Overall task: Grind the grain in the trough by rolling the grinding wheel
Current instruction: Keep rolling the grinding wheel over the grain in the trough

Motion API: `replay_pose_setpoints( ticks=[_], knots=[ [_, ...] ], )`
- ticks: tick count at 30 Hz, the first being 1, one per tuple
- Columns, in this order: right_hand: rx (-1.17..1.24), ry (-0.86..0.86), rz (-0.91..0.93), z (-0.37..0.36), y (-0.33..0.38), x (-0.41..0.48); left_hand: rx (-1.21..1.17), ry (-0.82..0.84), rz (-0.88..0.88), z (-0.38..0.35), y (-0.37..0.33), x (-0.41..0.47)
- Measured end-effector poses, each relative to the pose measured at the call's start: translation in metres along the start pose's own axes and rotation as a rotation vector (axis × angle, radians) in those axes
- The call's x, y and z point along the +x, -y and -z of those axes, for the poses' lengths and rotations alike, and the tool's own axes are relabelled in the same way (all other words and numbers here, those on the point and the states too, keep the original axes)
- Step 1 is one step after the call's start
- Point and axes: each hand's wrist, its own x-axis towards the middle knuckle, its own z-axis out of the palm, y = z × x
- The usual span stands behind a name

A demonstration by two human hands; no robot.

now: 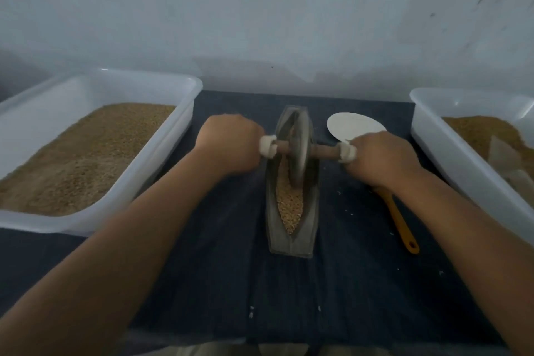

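- Leftmost, a white rectangular plastic tub (185,124) stood on the dark blue cloth (202,269), holding a broad bed of tan grain.
- Next, the left hand (228,143) was closed in a fist round the white-wrapped left end of the brown wooden axle (325,150). Its fingers were curled under and out of sight, so I could not tell how firmly they gripped.
- In the middle, the grey boat-shaped metal trough (289,246) lay pointing away from the person. The dark round metal grinding wheel (297,159) stood upright in its groove, toward the far half.
- The grain in the trough (289,205) lay heaped in the near half, between the wheel and the near tip, and looked mostly whole.
- The step in hand seemed to be a rolling stroke. Done well, it would call for even downward pressure from both hands, with the axle level and square across the trough. The wheel should come through the near heap without climbing the rim or spilling grain over the tip.
- Right of the trough, a flat white round disc (355,124) lay on the cloth, partly behind the right hand (381,157). That hand was wrapped round the axle's white-wrapped right end, its fingers curled and hidden.
- An orange long-handled utensil (400,222) lay beneath that wrist, its head hidden.
- Rightmost, a second white plastic tub (450,159) held a smaller brownish heap.
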Motion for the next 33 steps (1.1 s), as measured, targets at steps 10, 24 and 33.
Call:
replay_pose_setpoints(
  ticks=[10, 24, 33],
  knots=[
    [0.001, -0.103, 0.009, 0.004, 0.007, -0.007, -0.069, 0.022, 0.028, -0.015, 0.003, -0.004],
    [0.018, -0.198, 0.162, 0.004, -0.002, -0.065, -0.06, -0.086, -0.084, -0.011, 0.007, -0.069],
    [0.033, -0.049, -0.094, 0.006, 0.015, 0.019, 0.028, -0.002, 0.035, 0.004, -0.004, 0.037]
  ],
)
